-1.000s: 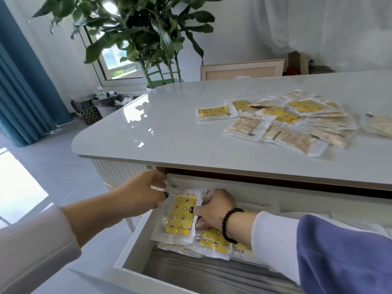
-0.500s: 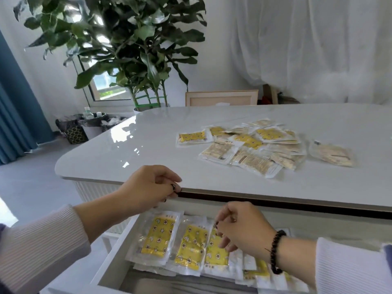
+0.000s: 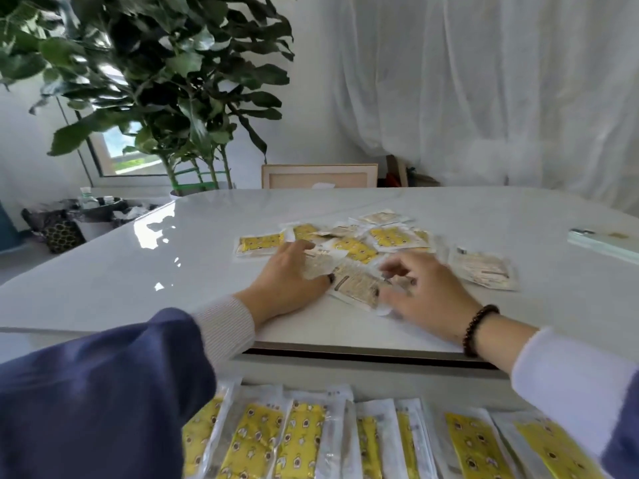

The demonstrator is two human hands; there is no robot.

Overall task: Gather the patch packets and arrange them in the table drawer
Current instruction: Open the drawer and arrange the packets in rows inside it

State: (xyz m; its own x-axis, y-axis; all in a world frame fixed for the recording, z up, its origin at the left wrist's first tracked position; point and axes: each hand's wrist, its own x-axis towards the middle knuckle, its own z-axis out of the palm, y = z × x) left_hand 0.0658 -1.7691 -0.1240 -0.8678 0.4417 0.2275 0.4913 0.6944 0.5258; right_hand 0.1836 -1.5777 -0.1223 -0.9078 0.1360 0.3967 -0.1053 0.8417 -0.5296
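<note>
While both hands are sitting on the glossy white tabletop [image 3: 193, 257], the left hand [image 3: 288, 286] is lying flat with fingers pressing a clear beige patch packet [image 3: 320, 266] — the right hand [image 3: 427, 295] is hovering half-curled over the loose pile of yellow and beige packets [image 3: 359, 248], its grip blurred, can't tell. More yellow-printed packets [image 3: 304, 440] are lying in a row in the open white drawer [image 3: 345, 375] below.

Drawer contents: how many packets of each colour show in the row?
In the drawer:
Yellow packets: 7
Tan-looking packet, mostly covered: 1
Total: 8 visible; the sleeves hide both ends of the row.
</note>
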